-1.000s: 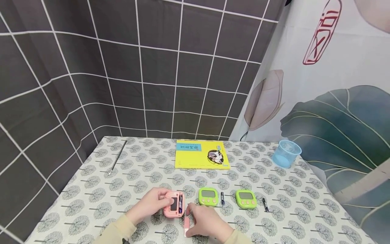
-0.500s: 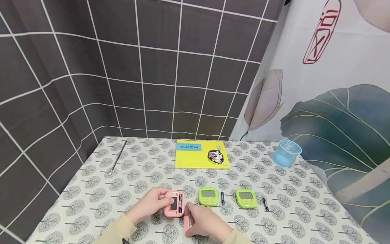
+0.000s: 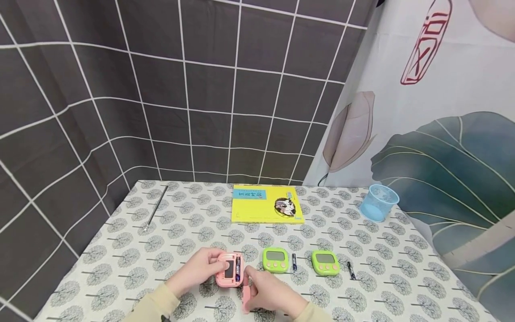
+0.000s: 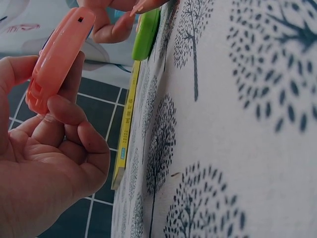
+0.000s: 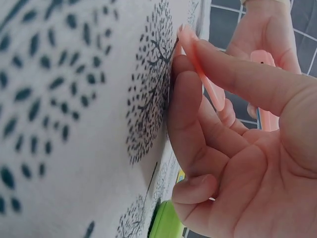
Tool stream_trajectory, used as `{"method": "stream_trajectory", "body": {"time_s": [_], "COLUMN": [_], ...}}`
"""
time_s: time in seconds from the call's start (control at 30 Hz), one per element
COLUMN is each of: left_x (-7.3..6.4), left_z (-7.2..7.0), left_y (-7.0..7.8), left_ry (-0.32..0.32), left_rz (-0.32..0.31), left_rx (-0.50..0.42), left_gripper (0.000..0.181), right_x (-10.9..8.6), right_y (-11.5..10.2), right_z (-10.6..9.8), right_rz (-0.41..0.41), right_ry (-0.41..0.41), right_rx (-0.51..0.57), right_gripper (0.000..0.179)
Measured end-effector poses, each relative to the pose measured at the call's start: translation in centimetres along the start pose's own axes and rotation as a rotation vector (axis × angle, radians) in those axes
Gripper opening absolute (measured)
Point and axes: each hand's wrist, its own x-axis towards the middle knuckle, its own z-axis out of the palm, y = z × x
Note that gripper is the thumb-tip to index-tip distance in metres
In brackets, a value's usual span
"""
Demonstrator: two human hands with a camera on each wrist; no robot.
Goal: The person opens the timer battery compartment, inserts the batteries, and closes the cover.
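Observation:
My left hand [image 3: 198, 271] grips a pink digital timer [image 3: 225, 281] by its left side, thumb on its back face. That back faces up, and a dark-wrapped battery [image 3: 238, 268] lies in the uncovered slot along its right side. In the left wrist view the timer [image 4: 59, 59] is seen edge-on, raised off the cloth. My right hand [image 3: 273, 290] pinches a slim pink battery cover [image 3: 246, 298] between thumb and fingers, just right of the timer and apart from it. The right wrist view shows this cover [image 5: 203, 69] tilted, close to the cloth.
Two green timers [image 3: 275, 260] lie face up to the right, each with a loose battery [image 3: 294, 262] beside it. Farther back are a yellow book [image 3: 253, 212], a blue cup [image 3: 378, 203] and a thin dark rod [image 3: 156, 206]. A grid-patterned curtain [image 3: 209, 125] hangs behind the table.
The pink cover in my right hand has turned slightly, its pale shine at the near end now gone. My left hand and the timer have hardly moved.

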Motion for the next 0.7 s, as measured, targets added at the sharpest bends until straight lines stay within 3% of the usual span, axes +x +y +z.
{"method": "stream_trajectory", "body": {"time_s": [0.43, 0.7], "left_x": [0.0, 0.0], "left_z": [-0.2, -0.2], "left_y": [-0.2, -0.2], "left_ry": [0.003, 0.001], "left_rz": [0.011, 0.005], "left_rx": [-0.007, -0.018], "left_gripper": [0.026, 0.027], "right_x": [0.0, 0.0], "right_y": [1.2, 1.2], "right_z": [-0.6, -1.6], "right_rz": [-0.061, -0.097], "right_ry": [-0.033, -0.008], "right_rx": [0.239, 0.277], "right_gripper": [0.027, 0.022]}}
